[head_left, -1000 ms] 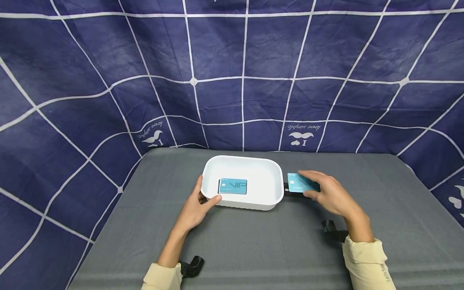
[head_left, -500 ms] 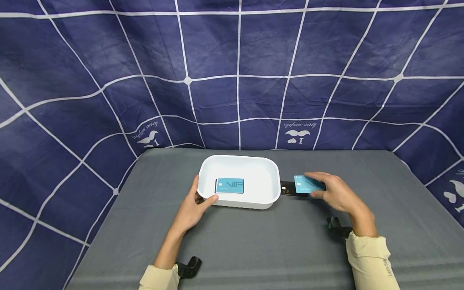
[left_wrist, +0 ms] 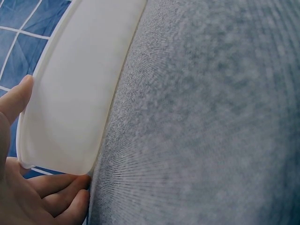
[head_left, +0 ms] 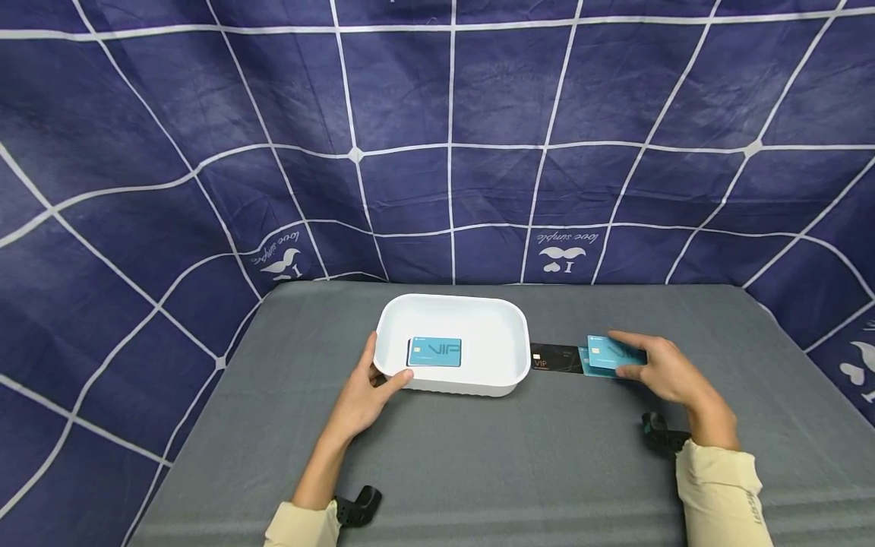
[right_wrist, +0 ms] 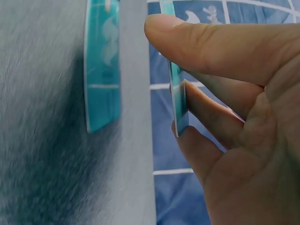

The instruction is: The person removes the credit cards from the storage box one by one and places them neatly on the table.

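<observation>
My left hand (head_left: pixel 362 396) holds a white plastic tray (head_left: pixel 488 330) by its left end. In the left wrist view the thumb lies at the rim and curled fingers (left_wrist: pixel 70 199) touch the tray's end. A blue VIP bank card (head_left: pixel 436 352) lies inside, with a dark edge showing under it. My right hand (head_left: pixel 673 372) pinches another blue VIP card (head_left: pixel 608 352) by its right part. Below that held card, a second blue card (right_wrist: pixel 102 89) lies on the table, with a gap between them. A black VIP card (head_left: pixel 555 358) lies between the tray and that blue card.
Grey cloth covers the table (head_left: pixel 478 463). Behind it and at the sides hangs a dark blue curtain (head_left: pixel 410 190) with white grid lines. A black wrist camera (head_left: pixel 358 505) is worn at the left wrist, another (head_left: pixel 663 433) at the right.
My right hand has moved right with the blue card, away from the tray. More of the black card and the lower blue card now show. The left hand keeps its hold.
</observation>
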`<state>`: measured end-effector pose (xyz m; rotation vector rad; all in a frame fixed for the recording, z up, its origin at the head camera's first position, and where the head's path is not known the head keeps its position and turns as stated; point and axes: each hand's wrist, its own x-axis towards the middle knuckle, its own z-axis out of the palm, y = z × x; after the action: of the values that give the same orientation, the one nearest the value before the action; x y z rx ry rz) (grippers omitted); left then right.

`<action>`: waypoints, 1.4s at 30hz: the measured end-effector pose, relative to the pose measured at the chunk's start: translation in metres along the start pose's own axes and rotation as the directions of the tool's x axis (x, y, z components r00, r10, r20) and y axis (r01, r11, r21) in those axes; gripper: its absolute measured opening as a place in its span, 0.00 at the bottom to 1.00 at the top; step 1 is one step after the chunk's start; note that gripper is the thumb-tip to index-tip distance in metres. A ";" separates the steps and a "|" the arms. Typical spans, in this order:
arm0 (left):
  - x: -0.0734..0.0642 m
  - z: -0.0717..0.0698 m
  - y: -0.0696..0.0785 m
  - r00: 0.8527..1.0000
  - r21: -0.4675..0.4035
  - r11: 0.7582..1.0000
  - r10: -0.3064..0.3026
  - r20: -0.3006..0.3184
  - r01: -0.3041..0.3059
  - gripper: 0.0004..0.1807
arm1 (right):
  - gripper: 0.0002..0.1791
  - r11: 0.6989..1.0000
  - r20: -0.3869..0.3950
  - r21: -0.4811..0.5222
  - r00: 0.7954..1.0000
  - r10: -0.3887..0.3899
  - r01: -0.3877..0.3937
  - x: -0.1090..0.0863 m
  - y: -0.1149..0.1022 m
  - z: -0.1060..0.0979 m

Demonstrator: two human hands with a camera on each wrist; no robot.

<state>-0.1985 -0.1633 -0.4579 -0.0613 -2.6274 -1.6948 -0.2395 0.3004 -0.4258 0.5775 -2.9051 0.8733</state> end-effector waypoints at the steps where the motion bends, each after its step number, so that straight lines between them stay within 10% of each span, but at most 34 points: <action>1: 0.000 0.000 0.000 1.000 0.003 1.000 -0.002 -0.001 0.002 0.58 | 0.32 1.000 0.000 0.001 1.000 0.004 -0.004 -0.001 0.002 0.000; 42: -0.003 0.002 0.002 1.000 -0.027 0.999 0.017 0.005 -0.016 0.57 | 0.31 0.999 -0.016 0.016 0.999 -0.039 0.040 -0.038 0.063 -0.033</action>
<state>-0.1951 -0.1608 -0.4570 -0.0880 -2.6005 -1.7279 -0.2291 0.3790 -0.4371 0.6243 -2.8649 0.8931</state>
